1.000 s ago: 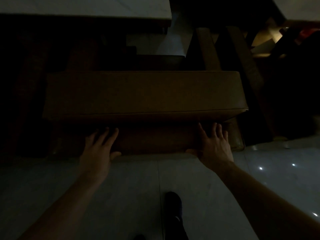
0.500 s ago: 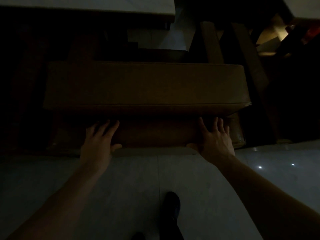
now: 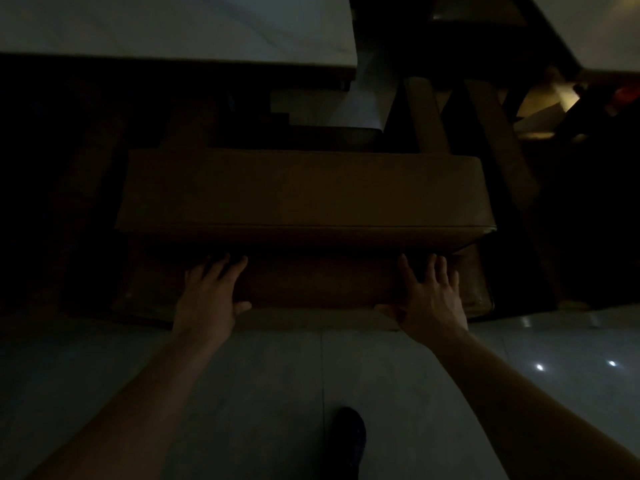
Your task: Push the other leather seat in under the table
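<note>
A pale tiled floor (image 3: 242, 393) fills the lower half of the dim view, with small glints of light at the right. Above it, a light tabletop (image 3: 173, 26) is cut off by the upper edge, and a second pale surface (image 3: 609, 29) is cut off at the top right corner. Everything under them is deep in shadow; slanted brown legs (image 3: 429, 116) show, but the rest there cannot be made out.

In the middle stands a low brown upholstered bench: a thick seat cushion (image 3: 301, 188) overhanging a darker base (image 3: 318, 282) that rests on the floor. No writing, label or brand can be read anywhere.

The left hand (image 3: 207, 296) lies flat against the front of the base, its fingers straight and slightly spread, fingertips reaching just under the cushion's edge, thumb out along the bottom edge. The right hand (image 3: 429, 296) presses the same face near its right end, fingers likewise straight and spread, thumb pointing inward low on the base. Neither hand curls around anything. Both bare forearms run out of the lower corners.

A dark shoe (image 3: 349, 441) stands on the floor between the arms, partly cut off at the bottom.
</note>
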Available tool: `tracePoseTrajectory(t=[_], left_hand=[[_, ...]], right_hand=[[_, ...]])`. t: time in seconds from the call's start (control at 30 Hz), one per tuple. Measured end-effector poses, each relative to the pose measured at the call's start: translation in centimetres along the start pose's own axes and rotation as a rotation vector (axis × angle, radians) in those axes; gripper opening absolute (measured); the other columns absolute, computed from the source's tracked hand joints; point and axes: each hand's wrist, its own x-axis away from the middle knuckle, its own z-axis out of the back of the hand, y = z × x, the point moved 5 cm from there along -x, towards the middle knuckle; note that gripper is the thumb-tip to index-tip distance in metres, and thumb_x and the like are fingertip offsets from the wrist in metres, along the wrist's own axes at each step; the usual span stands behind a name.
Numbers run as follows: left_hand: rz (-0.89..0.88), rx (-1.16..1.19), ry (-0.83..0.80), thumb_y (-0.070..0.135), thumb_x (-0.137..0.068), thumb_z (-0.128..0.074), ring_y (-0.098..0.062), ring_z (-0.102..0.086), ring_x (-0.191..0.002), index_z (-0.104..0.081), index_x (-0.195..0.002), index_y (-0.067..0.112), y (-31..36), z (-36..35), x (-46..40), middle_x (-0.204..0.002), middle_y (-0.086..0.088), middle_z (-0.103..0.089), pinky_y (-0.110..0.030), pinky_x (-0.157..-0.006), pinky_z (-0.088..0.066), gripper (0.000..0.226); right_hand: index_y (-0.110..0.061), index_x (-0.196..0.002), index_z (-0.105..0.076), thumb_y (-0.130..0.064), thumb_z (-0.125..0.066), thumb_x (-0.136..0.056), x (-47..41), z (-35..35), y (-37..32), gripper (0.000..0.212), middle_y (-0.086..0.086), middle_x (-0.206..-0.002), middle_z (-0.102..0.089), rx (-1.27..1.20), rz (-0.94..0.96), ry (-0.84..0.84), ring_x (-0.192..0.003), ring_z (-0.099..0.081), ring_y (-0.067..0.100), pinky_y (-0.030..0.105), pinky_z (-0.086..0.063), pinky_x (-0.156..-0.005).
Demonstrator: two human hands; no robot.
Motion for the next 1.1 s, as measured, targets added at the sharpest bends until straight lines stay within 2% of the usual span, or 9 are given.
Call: tracePoseTrajectory(t=[0.23,0.3,0.4,0.47,0.6,0.73,0.87,1.0,1.1], left_hand=[[0.043,0.031,-0.031,0.042,-0.087,-0.067,-0.028,-0.014,-0.144,-0.022,-0.152,0.033,0.7,1.0,0.4,-0.159,0.002,-0.025,-0.042,-0.115,-0.022,0.079],[0.046,0.03,-0.029,0.042,-0.086,-0.067,-0.028,-0.015,-0.144,-0.022,-0.151,0.034,0.9,1.1,0.5,-0.158,0.002,-0.025,-0.041,-0.116,-0.022,0.079],[0.056,0.047,-0.022,0.042,-0.085,-0.068,-0.027,-0.015,-0.144,-0.022,-0.151,0.037,0.8,1.0,0.4,-0.158,0.004,-0.025,-0.04,-0.116,-0.021,0.08],[0.062,0.054,-0.017,0.042,-0.084,-0.069,-0.026,-0.015,-0.144,-0.023,-0.151,0.037,0.6,0.8,0.4,-0.158,0.005,-0.026,-0.04,-0.115,-0.022,0.081],[0.048,0.058,0.002,0.042,-0.083,-0.069,-0.026,-0.016,-0.144,-0.025,-0.15,0.036,0.4,0.5,0.3,-0.157,0.006,-0.027,-0.039,-0.114,-0.024,0.081],[0.04,0.061,0.021,0.043,-0.082,-0.07,-0.026,-0.018,-0.143,-0.026,-0.149,0.038,0.0,0.0,0.1,-0.155,0.006,-0.029,-0.041,-0.113,-0.026,0.08],[0.032,0.061,0.045,0.044,-0.083,-0.068,-0.025,-0.017,-0.143,-0.026,-0.148,0.039,-0.2,-0.2,0.2,-0.154,0.008,-0.029,-0.041,-0.111,-0.03,0.078],[0.01,0.056,0.067,0.046,-0.085,-0.066,-0.026,-0.017,-0.142,-0.024,-0.149,0.038,-0.4,-0.1,0.4,-0.155,0.007,-0.029,-0.042,-0.11,-0.029,0.077],[0.009,0.059,0.07,0.046,-0.085,-0.066,-0.027,-0.019,-0.142,-0.025,-0.148,0.037,-0.6,0.3,0.5,-0.155,0.006,-0.029,-0.044,-0.11,-0.029,0.077]], right_hand=[[-0.029,-0.156,0.014,-0.088,-0.026,-0.078,0.0,-0.4,0.1,0.105,0.029,-0.162,0.003,0.017,-0.01,-0.041,-0.15,0.006,0.045,0.057,-0.009,-0.121],[-0.031,-0.154,0.018,-0.091,-0.016,-0.074,0.1,-0.4,0.2,0.105,0.027,-0.162,0.004,0.029,-0.02,-0.056,-0.15,0.005,0.044,0.055,-0.01,-0.122],[-0.032,-0.153,0.022,-0.09,0.009,-0.059,0.1,0.2,0.0,0.111,0.026,-0.163,0.001,0.077,-0.042,-0.068,-0.15,0.001,0.044,0.053,-0.015,-0.121],[-0.033,-0.15,0.028,-0.088,0.015,-0.05,0.1,0.5,-0.3,0.115,0.026,-0.163,0.003,0.083,-0.049,-0.103,-0.15,0.001,0.044,0.051,-0.016,-0.121],[-0.04,-0.137,0.041,-0.092,0.008,-0.052,0.0,0.7,-0.5,0.105,0.024,-0.163,0.008,0.055,-0.059,-0.144,-0.151,0.004,0.042,0.052,-0.013,-0.122],[-0.038,-0.148,0.029,-0.092,0.003,-0.058,0.0,0.4,-0.3,0.109,0.024,-0.163,0.003,0.088,-0.068,-0.133,-0.151,0.0,0.042,0.051,-0.016,-0.122],[-0.037,-0.149,0.029,-0.091,-0.006,-0.066,0.0,0.4,-0.5,0.105,0.021,-0.164,0.006,0.082,-0.068,-0.151,-0.151,0.002,0.041,0.053,-0.013,-0.122],[-0.04,-0.144,0.034,-0.094,0.004,-0.053,0.1,0.7,-0.8,0.11,0.019,-0.164,0.005,0.08,-0.061,-0.17,-0.151,0.001,0.042,0.053,-0.015,-0.122],[-0.043,-0.139,0.039,-0.095,0.004,-0.047,0.1,1.0,-1.4,0.112,0.018,-0.164,0.009,0.056,-0.073,-0.209,-0.15,0.003,0.042,0.055,-0.015,-0.121]])
